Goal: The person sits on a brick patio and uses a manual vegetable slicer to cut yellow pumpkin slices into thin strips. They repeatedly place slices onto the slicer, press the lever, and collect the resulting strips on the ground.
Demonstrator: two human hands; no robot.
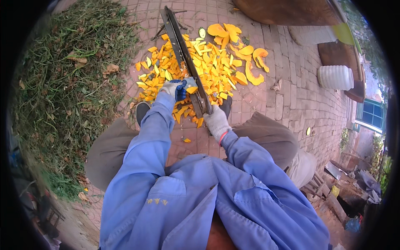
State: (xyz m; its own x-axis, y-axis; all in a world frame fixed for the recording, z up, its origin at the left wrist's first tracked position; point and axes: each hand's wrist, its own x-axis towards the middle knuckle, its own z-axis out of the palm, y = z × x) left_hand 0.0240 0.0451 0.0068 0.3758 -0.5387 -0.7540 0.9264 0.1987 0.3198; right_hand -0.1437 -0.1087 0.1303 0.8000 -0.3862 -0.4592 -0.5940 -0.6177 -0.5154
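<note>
A long hinged chopping knife [194, 64], a dark blade beside a narrow base, runs from the far middle toward me between my feet. My right hand [216, 122], in a grey knit glove with a red cuff, is closed around its near end. On the left side of the blade my left hand [177, 89], in a white glove with a blue palm, is closed on a pumpkin piece [191, 89] against the cutter. Its fingers are partly hidden. Cut orange pumpkin chunks [214, 66] lie heaped on both sides and under the cutter.
Larger curved pumpkin slices [253, 74] lie right of the heap. A big pile of cut green stalks [75, 79] covers the left. Stacked white tubs [335, 77] stand at the right on the brick paving [291, 100]. Rubble and scrap wood [333, 204] lie lower right.
</note>
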